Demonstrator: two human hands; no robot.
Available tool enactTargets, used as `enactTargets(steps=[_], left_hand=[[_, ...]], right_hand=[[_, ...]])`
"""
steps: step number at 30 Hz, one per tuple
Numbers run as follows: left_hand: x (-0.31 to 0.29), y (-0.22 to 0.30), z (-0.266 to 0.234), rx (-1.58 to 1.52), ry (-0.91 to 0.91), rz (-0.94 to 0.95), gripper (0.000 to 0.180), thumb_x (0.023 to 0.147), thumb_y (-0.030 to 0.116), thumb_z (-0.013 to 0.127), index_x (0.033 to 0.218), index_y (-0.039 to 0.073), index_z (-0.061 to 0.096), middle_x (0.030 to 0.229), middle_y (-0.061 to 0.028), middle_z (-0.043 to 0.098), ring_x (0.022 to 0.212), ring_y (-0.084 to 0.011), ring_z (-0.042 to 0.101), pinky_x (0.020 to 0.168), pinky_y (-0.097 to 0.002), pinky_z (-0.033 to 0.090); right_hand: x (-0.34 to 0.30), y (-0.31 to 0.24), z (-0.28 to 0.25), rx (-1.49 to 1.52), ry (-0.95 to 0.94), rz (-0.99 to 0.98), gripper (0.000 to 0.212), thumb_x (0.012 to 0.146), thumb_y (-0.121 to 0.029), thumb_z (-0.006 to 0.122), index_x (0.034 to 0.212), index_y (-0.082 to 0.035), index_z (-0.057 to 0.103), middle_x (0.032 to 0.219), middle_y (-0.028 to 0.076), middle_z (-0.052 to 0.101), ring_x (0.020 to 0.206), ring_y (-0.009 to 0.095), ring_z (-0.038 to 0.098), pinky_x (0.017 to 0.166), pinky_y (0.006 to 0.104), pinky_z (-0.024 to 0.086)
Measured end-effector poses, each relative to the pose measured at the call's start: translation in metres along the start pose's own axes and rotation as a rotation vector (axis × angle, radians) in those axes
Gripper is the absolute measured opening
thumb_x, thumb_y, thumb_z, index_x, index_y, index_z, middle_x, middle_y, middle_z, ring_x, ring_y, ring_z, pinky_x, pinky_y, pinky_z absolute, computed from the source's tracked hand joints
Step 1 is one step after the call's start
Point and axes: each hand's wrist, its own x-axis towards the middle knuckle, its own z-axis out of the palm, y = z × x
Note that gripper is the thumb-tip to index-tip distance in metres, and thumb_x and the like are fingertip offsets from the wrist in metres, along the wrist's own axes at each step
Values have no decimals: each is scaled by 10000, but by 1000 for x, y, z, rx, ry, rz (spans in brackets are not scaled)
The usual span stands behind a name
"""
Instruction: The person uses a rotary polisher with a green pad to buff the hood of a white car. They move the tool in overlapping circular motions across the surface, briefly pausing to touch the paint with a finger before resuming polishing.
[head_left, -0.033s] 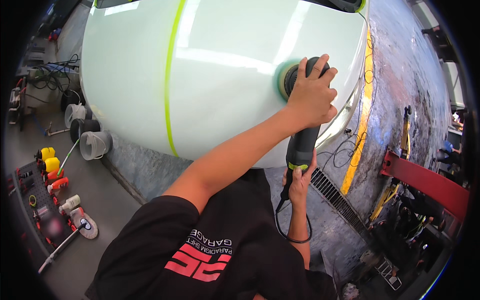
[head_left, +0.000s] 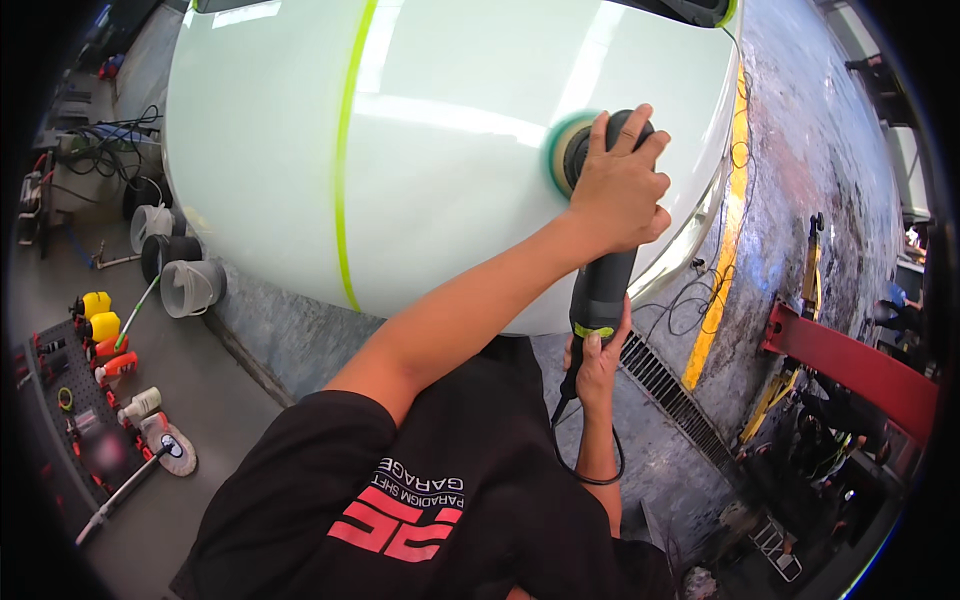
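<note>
A black car polisher [head_left: 606,285] with a round foam pad [head_left: 563,158], greenish at its blurred rim, lies against the pale, glossy car bonnet [head_left: 440,215]. My left hand [head_left: 617,195] is wrapped over the polisher's head, fingers spread across its top. Lower down, my right hand [head_left: 598,355] is closed around the rear end of the body, where the power cord [head_left: 612,465] comes out and loops down beside my right forearm. A strip of bright green tape [head_left: 345,150] runs along the bonnet to the left of the tool.
Several buckets [head_left: 190,290] stand on the floor left of the car. Nearby, a pegboard rack [head_left: 65,385] holds bottles and a long-handled round pad [head_left: 178,452]. To the right are loose cables [head_left: 690,290], a floor grate [head_left: 680,400], a yellow line [head_left: 722,270] and a red lift arm [head_left: 855,365].
The polisher and both my hands have shifted slightly left over the bonnet. The grip of each hand is the same.
</note>
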Motion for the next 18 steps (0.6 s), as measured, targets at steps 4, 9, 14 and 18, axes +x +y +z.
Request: enactTargets(steps=[4, 9, 14, 18], left_hand=[[-29, -42, -50, 42, 87, -73, 159, 720, 279, 772, 749, 130, 820, 1479, -81, 639, 1581, -407, 347, 1264, -687, 209], [-62, -89, -108, 104, 160, -135, 81, 711, 232, 805, 732, 154, 795, 1481, -51, 645, 1560, -404, 379, 1278, -591, 236], [-96, -134, -155, 170, 208, -169, 80, 725, 209, 797, 796, 175, 814, 1495, -48, 641, 1565, -429, 366, 1260, -601, 269], [-125, -162, -194, 260, 231, -210, 125, 743, 188, 779, 859, 168, 820, 1502, -77, 641, 1546, -472, 372, 1261, -574, 318]], right_hand=[[-4, 1, 50, -40, -100, 18, 933, 1084, -463, 665, 1746, -202, 63, 1021, 93, 615, 621, 136, 552, 517, 270, 470], [-6, 0, 106, -128, -207, 56, 853, 1093, -245, 636, 1750, -225, 92, 950, 57, 615, 647, 107, 535, 555, 262, 479], [-6, 3, 150, -343, -307, 45, 866, 1064, -327, 667, 1746, -204, 147, 1144, 173, 686, 946, 302, 663, 869, 402, 518], [-4, -11, 183, -469, -431, 72, 886, 1055, -431, 686, 1742, -215, 170, 1297, 275, 717, 1132, 480, 719, 1020, 499, 544]])
